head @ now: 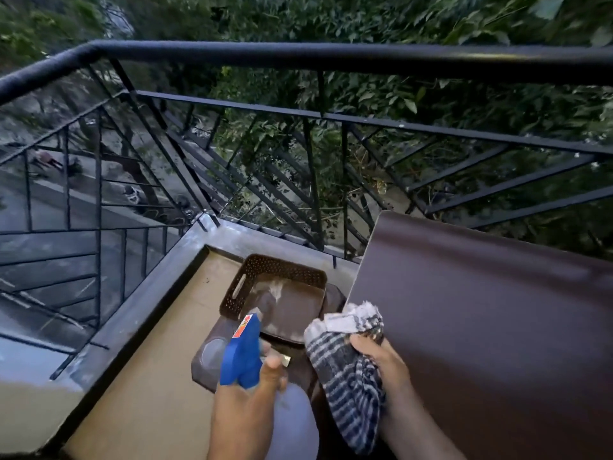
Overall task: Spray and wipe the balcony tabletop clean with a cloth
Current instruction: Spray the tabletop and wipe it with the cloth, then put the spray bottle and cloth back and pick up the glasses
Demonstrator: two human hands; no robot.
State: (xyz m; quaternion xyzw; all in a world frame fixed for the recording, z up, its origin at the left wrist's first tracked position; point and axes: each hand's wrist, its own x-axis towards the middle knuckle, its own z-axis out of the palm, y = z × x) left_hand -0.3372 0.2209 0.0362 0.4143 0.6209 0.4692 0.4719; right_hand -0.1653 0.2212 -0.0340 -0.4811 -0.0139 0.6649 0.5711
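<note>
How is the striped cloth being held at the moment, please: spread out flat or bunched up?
Bunched up: the striped cloth is gathered in the right hand, its loose end hanging down, not spread on anything.

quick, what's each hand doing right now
Left hand: closed round the blue spray bottle.
Right hand: closed on the striped cloth.

A home balcony high above the ground, outdoors in dim light. A black metal railing with slanted bars runs round its corner. Beyond it stand leafy trees, with a street far below at the left. A dark brown tabletop stands against the railing on the right.
</note>
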